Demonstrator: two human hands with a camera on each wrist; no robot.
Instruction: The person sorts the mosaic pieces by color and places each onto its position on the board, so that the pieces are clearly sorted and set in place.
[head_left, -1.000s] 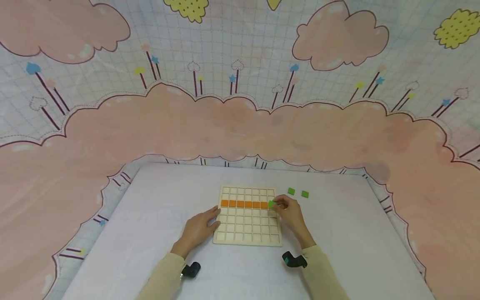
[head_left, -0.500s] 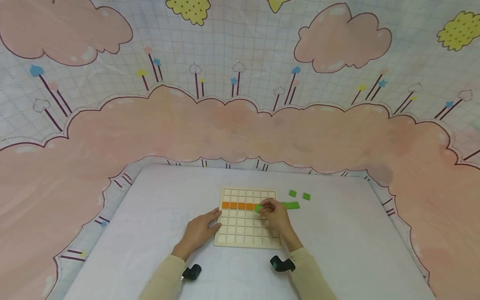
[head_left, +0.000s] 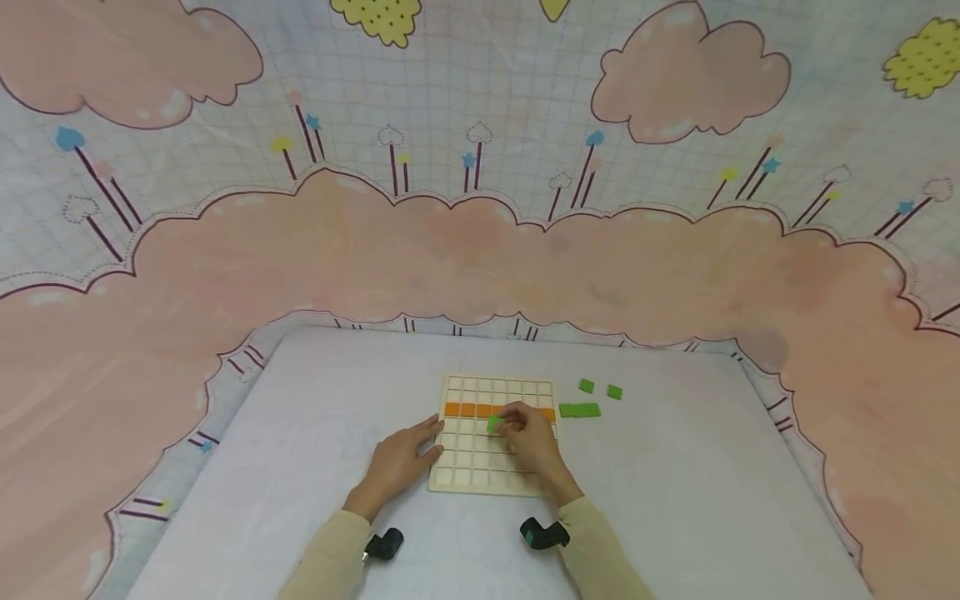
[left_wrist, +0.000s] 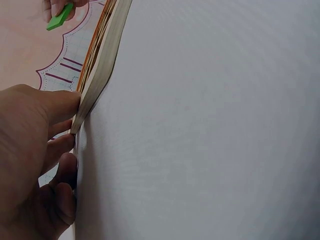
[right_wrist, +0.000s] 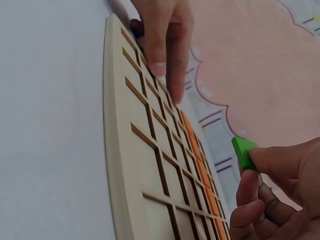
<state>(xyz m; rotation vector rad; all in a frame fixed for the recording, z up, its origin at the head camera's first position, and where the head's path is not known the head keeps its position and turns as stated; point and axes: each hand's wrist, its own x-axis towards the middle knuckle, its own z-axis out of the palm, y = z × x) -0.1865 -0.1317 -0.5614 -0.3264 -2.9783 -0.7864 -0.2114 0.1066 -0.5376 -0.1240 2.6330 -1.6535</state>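
Note:
A pale wooden grid board [head_left: 461,460] lies on the table with a row of orange square tiles [head_left: 467,410] across its upper part. My left hand [head_left: 397,460] rests its fingertips against the board's left edge; the left wrist view shows its fingers [left_wrist: 62,105] touching the rim. Between thumb and fingers my right hand [head_left: 531,437] pinches a green square tile [head_left: 494,425]. It holds this tile above the board, just below the orange row, and hides part of that row. In the right wrist view the green tile [right_wrist: 244,152] is tilted and apart from the board.
Two loose green tiles [head_left: 587,386] lie beyond the board's upper right corner. More green tiles [head_left: 580,410] form a short strip just right of the board. A white cloth [head_left: 315,375] covers the table, and a printed curtain [head_left: 450,258] surrounds it.
My right hand has moved left with the green tile, from the board's right edge to over its middle. The green strip beside the board has come into view. My left hand has stayed put.

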